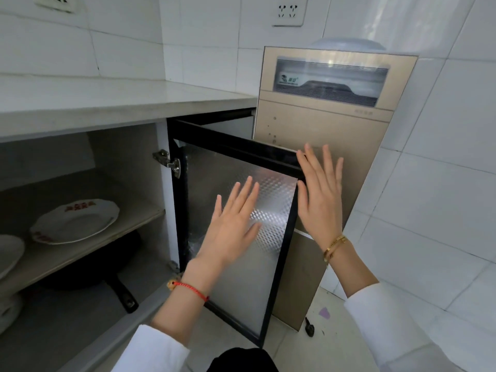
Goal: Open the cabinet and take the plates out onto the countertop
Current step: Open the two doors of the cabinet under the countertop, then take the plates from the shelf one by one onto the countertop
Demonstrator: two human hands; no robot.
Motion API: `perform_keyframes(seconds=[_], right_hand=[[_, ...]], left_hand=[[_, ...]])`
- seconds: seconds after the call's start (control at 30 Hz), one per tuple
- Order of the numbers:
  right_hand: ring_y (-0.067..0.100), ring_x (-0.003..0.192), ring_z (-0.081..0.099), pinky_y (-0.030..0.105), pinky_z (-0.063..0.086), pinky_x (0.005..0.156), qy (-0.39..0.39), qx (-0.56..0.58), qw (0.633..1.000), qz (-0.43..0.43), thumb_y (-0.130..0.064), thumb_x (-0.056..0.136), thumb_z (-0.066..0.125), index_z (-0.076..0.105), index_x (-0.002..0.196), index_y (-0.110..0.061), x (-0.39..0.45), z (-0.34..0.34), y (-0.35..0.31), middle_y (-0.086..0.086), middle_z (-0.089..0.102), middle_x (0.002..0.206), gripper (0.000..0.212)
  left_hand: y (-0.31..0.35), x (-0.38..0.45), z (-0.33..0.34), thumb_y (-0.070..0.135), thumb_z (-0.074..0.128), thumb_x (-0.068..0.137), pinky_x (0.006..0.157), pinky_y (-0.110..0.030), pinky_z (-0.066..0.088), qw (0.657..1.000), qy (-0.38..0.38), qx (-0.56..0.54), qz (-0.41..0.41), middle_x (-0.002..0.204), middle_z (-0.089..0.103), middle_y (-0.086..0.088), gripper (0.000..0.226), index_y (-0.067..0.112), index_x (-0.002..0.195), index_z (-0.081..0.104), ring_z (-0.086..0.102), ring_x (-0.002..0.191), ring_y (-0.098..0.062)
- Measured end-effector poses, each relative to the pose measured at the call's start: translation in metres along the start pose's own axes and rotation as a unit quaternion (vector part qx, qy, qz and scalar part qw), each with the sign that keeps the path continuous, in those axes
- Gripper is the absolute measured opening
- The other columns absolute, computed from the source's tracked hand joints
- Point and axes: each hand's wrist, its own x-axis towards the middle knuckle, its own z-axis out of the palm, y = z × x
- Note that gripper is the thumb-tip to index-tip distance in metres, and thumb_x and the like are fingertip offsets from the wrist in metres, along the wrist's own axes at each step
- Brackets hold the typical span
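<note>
The cabinet door (271, 221), black-framed with patterned glass, stands swung wide open to the right. My left hand (233, 224) is spread flat in front of its inner glass face, fingers apart, holding nothing. My right hand (319, 194) is spread open just past the door's outer top corner, its thumb near the frame. Inside the cabinet, a white plate with red markings (75, 221) lies on the shelf (128, 226). Part of a second white plate (9, 251) shows at the far left edge. The white countertop (107, 103) runs above the cabinet.
A black frying pan (107, 269) lies on the cabinet floor under the shelf, handle pointing outward. A white bowl-like item (8, 310) sits at the lower left. A gold-coloured water dispenser (330, 108) stands right behind the door. A black plug (309, 327) lies on the tiled floor.
</note>
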Motion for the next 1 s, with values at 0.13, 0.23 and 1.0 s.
perform_keyframes(seconds=[0.13, 0.23, 1.0], right_hand=[[0.023, 0.151, 0.015, 0.044, 0.001, 0.125, 0.024, 0.03, 0.998, -0.058, -0.012, 0.101, 0.04, 0.037, 0.146, -0.015, 0.002, -0.001, -0.031, 0.002, 0.036, 0.156, 0.045], [0.02, 0.149, 0.021, 0.042, 0.008, 0.125, 0.022, 0.082, 0.993, -0.083, -0.014, 0.103, 0.038, 0.038, 0.146, -0.015, 0.003, 0.003, -0.06, 0.001, 0.039, 0.154, 0.043], [0.013, 0.139, 0.037, 0.033, 0.028, 0.118, -0.116, 0.399, 0.895, -0.16, -0.026, 0.1, 0.047, 0.043, 0.143, -0.016, -0.021, 0.035, -0.309, -0.003, 0.052, 0.143, 0.044]], left_hand=[[-0.016, -0.026, -0.023, 0.042, 0.04, 0.098, 0.122, -0.044, -0.003, 0.999, 0.032, 0.008, -0.023, 0.161, -0.016, 0.013, 0.073, 0.029, 0.154, -0.005, -0.016, 0.149, -0.011], [-0.031, -0.049, -0.044, 0.042, 0.041, 0.098, 0.122, -0.044, 0.0, 0.997, 0.049, 0.03, -0.053, 0.162, -0.011, 0.012, 0.072, 0.029, 0.154, -0.003, -0.014, 0.15, -0.011], [-0.092, -0.287, -0.189, 0.031, 0.05, 0.098, 0.121, -0.048, 0.019, 0.884, 0.174, 0.198, -0.387, 0.162, 0.018, 0.003, 0.064, 0.023, 0.153, 0.021, 0.011, 0.15, -0.016]])
